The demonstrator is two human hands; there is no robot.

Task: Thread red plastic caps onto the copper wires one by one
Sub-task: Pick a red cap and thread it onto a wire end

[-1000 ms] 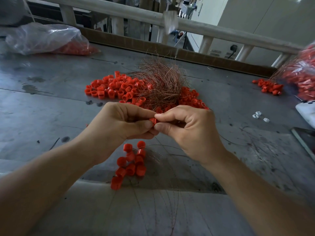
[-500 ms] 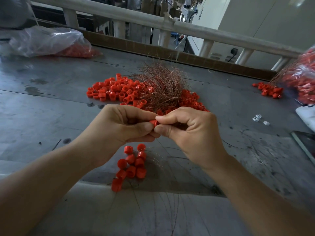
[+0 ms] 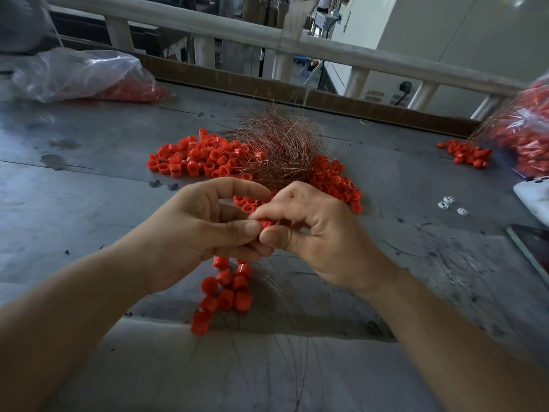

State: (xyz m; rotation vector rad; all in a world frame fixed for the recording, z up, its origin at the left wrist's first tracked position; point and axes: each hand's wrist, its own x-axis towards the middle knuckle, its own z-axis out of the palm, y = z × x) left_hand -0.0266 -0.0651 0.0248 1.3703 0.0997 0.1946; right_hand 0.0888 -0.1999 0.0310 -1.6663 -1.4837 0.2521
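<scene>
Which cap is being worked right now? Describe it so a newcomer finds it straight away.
On the grey table, nearer than the copper wire bundle at its middle, the left hand and right hand meet. Pinched between their fingers is one red cap. Unlike the loose pile behind and the cluster below the hands, it alone is held off the table.

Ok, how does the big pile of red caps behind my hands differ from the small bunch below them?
The big pile holds many caps, spread wide, partly under a copper wire tangle; the small bunch holds about ten, packed in a narrow cluster, with thin wires trailing toward the near edge. Both are red caps.
</scene>
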